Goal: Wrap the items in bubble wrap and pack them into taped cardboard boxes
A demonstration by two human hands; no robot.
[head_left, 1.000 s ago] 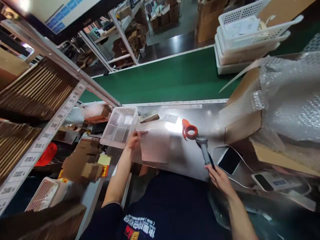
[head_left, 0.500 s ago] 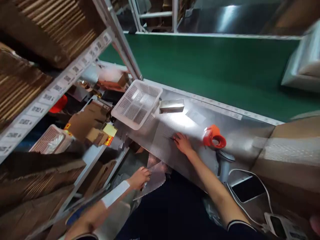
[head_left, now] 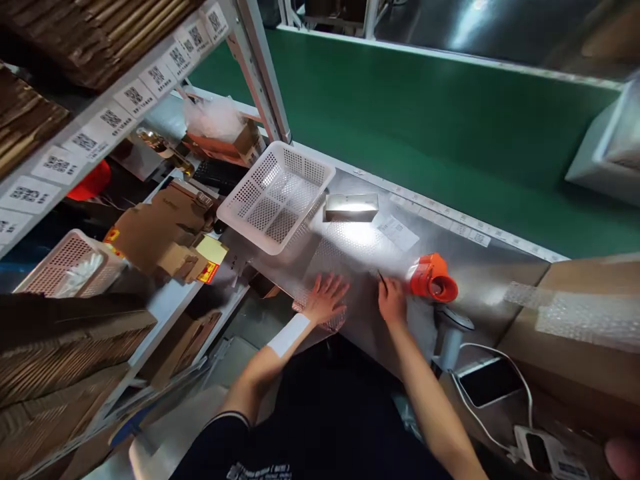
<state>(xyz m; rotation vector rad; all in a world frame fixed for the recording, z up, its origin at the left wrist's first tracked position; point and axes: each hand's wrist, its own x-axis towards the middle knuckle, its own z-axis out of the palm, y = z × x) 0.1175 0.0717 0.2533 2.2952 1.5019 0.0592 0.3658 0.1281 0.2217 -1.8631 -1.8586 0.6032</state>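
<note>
My left hand [head_left: 325, 301] lies flat with its fingers spread on a clear sheet of bubble wrap [head_left: 325, 257], near the front edge of the metal table [head_left: 493, 267]. To its right, my right hand [head_left: 392, 301] is closed round a thin dark pointed tool [head_left: 381, 275], its tip toward the back; its exact kind is too small to make out. Just right of that hand sits an orange tape dispenser [head_left: 434, 279]. Beyond the hands, a shiny silvery box [head_left: 351, 208] rests beside a white paper slip [head_left: 399, 232].
A white perforated basket [head_left: 277, 200] stands at the table's left end, by a shelf post. Behind runs a green conveyor belt [head_left: 430, 127]. At right are a handheld scanner [head_left: 453, 333], a phone [head_left: 491, 381] with a cable, and a large cardboard box [head_left: 590, 373].
My left hand has let go of the bubble wrap edge below the table and moved up and right to lie flat on the sheet. My right hand has shifted right, toward the tape dispenser.
</note>
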